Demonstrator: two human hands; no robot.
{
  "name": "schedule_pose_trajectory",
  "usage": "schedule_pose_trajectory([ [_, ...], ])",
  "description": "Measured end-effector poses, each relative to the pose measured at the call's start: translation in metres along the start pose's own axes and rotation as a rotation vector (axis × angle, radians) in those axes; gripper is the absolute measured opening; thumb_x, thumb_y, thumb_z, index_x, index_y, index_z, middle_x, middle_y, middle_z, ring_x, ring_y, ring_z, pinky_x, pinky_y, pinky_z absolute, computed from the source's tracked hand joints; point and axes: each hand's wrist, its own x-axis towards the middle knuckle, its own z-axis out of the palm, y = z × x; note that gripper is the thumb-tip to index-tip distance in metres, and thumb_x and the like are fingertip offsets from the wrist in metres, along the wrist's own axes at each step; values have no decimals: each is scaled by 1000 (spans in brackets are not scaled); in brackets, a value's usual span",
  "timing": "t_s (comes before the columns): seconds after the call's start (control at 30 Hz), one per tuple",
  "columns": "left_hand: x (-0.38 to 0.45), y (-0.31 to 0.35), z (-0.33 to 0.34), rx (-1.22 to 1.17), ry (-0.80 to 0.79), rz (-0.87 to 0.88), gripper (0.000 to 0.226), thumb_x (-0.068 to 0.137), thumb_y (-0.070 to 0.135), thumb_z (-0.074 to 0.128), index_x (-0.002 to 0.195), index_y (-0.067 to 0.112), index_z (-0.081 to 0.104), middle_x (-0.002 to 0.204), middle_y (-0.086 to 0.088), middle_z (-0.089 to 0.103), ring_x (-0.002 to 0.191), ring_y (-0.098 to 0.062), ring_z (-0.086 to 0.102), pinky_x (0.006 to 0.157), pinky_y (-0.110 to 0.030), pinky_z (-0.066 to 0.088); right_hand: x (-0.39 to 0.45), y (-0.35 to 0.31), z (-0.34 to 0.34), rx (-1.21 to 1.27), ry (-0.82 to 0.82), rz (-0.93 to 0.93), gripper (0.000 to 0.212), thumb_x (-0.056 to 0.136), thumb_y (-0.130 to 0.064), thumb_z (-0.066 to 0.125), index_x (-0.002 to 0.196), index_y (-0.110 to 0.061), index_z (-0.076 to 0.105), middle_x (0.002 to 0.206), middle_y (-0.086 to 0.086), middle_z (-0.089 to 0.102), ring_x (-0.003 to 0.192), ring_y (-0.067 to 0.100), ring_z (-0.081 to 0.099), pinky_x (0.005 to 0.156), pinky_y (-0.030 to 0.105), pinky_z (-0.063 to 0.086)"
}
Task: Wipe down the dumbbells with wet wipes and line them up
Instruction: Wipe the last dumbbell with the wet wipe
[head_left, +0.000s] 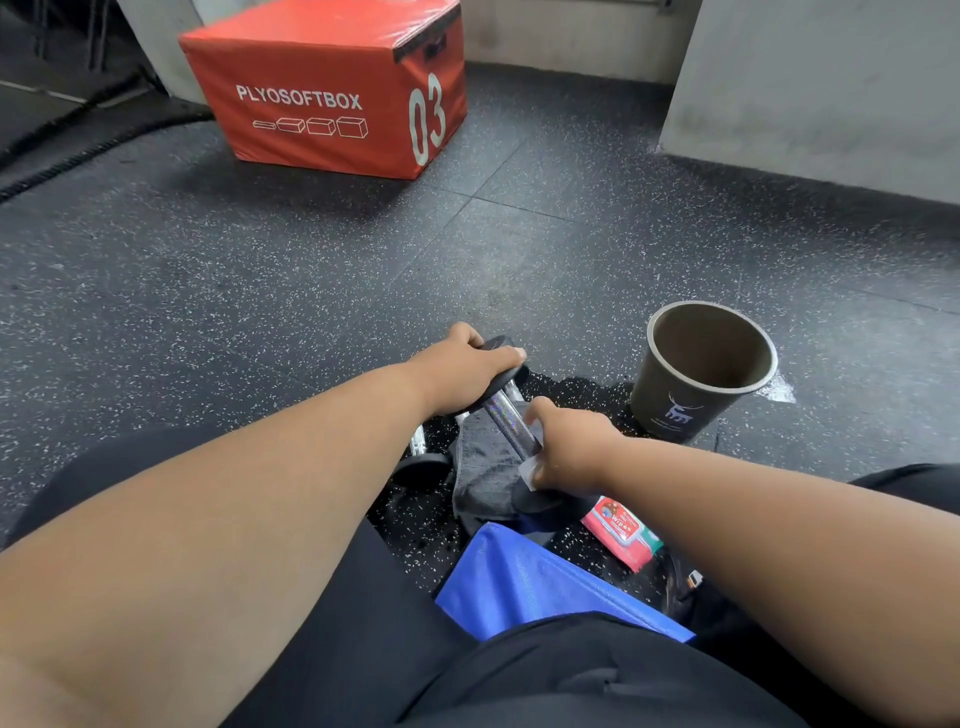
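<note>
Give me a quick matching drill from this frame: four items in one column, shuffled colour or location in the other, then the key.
Items
1. plyo box
2. paper cup
3. wipes pack
4. dumbbell handle

Descriptions
A. upright on the floor, right of the hands, open top
B. metal, held between the left hand and right hand
C. orange-red, far side of the floor, marked 03
D. red, lying flat on the floor under the right forearm

Pairs: 1-C, 2-A, 3-D, 4-B
</note>
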Motion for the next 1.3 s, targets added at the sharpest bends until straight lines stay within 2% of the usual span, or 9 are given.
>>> schedule_pose_trajectory([
  [0.1,-1,0,1,2,-8,15,62,88,78,66,122,29,49,109,-2,72,91,-21,68,77,-40,48,0,-2,6,106,-31,25,66,83,-34,70,140,-27,38,90,-4,63,87,29,64,78,33,50],
  [0.2,-2,1,2,24,0,18,64,86,80,65,124,31,49,113,-1,69,96,-21,68,78,-40,47,2,1,1,186,-114,18,74,82,-26,73,147,-26,38,110,4,70,96,29,64,86,34,53],
  [0.3,-2,2,3,46,13,20,65,87,80,65,126,31,48,114,1,67,97,-20,66,77,-40,44,3,2,-6,187,-184,-14,66,80,-22,73,141,-23,47,114,6,68,100,28,64,85,31,51],
  [0.4,-1,3,4,59,19,23,68,86,82,65,128,31,48,115,1,67,100,-22,66,81,-41,45,5,1,-8,152,-217,-25,62,67,-30,77,124,-25,53,115,4,69,100,26,65,87,32,54],
  [0.7,1,4,7,63,14,40,71,82,83,65,129,32,48,117,0,69,103,-24,68,85,-41,49,16,-3,10,398,-233,49,77,45,-52,82,115,-30,58,100,-6,76,92,15,75,92,40,61],
  [0.83,2,3,8,59,21,38,66,86,81,66,126,31,48,116,1,67,101,-22,66,83,-41,48,15,-9,10,328,-193,65,51,64,-43,89,106,-25,65,96,-5,75,92,20,72,93,38,57],
  [1.0,4,1,7,64,25,39,68,82,84,65,121,31,49,114,1,68,100,-23,67,82,-40,48,13,-17,12,25,-88,122,41,71,-48,83,84,-19,57,83,-6,64,91,27,64,97,46,44],
  [1.13,5,-1,7,55,19,41,69,78,84,64,119,31,49,113,1,69,100,-23,69,88,-40,52,13,-13,10,48,-121,90,44,72,-36,83,105,-28,55,102,-6,68,104,27,63,106,54,41],
  [1.3,3,-1,7,69,19,36,74,72,88,62,121,33,49,113,1,70,100,-23,69,90,-41,53,14,-6,8,155,-195,25,38,71,-28,84,102,-25,62,101,-1,74,99,26,69,93,40,56],
])
